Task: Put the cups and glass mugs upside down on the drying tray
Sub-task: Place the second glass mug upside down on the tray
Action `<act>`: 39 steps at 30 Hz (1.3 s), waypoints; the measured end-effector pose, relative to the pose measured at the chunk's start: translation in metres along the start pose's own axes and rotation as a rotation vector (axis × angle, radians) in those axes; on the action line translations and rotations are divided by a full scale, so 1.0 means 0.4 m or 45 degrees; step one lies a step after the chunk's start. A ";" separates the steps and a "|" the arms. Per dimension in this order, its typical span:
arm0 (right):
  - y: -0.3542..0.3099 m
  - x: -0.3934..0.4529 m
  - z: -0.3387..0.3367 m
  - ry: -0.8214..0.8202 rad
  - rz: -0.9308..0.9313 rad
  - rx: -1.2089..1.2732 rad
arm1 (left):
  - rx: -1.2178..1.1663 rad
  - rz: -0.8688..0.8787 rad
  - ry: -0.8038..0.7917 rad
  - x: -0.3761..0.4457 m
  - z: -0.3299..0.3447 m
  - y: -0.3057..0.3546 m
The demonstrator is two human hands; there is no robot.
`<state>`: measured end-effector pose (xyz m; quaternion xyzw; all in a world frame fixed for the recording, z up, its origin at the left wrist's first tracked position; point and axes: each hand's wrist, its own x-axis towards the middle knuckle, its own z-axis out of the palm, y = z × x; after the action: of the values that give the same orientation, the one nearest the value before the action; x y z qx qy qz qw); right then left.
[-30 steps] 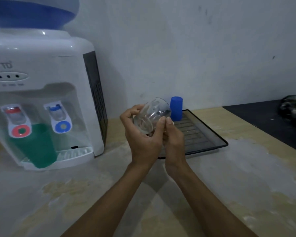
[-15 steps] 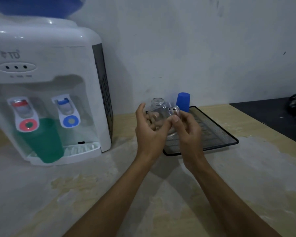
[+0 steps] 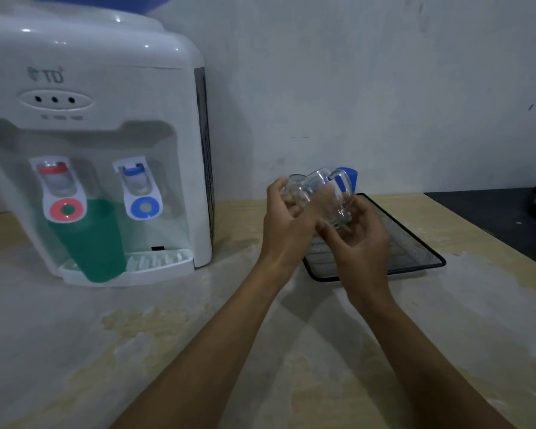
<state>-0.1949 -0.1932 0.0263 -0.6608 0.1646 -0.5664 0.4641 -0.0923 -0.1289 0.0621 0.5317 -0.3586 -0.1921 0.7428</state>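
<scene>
Since the earlier frame, the glass mug [image 3: 319, 198] has been rolled further over between the hands and carried slightly toward the drying tray [image 3: 415, 243]; its handle now points up and to the right. Left hand [image 3: 287, 218] cups the mug from the left, fingers curled round the glass. Right hand [image 3: 358, 236] supports it from below and from the right, fingers partly closed on the wall of the mug. Both hands hold the mug in the air, above the near left part of the tray, not touching it.

Step in hand: inverting the mug — it lies tilted, mouth not yet facing down. A blue cup [image 3: 348, 178] already stands at the far corner of the tray, partly hidden behind the mug. A green cup [image 3: 90, 243] stands under the water dispenser [image 3: 99, 119], off the tray.

Next move, as judged: complete the turn, then lower the rim flat onto a bare part of the mesh — clear of the blue cup.
</scene>
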 end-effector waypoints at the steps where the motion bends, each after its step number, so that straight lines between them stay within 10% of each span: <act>1: 0.005 0.001 -0.001 0.039 0.017 0.015 | 0.025 0.008 0.013 0.006 -0.008 -0.009; 7: 0.037 0.033 -0.039 0.203 0.082 -0.042 | 0.133 -0.081 0.365 0.032 -0.083 -0.111; 19: 0.019 0.105 -0.123 -0.102 0.027 -0.639 | 0.387 -0.167 0.383 0.060 -0.133 -0.221; 39: 0.043 0.427 -0.038 -1.476 -0.157 -1.386 | 0.317 -0.078 0.415 0.082 -0.129 -0.255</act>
<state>-0.1513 -0.3355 0.1132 -0.9919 0.1137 0.0030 0.0557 -0.0225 -0.1537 -0.0309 0.6541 -0.2383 -0.0804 0.7133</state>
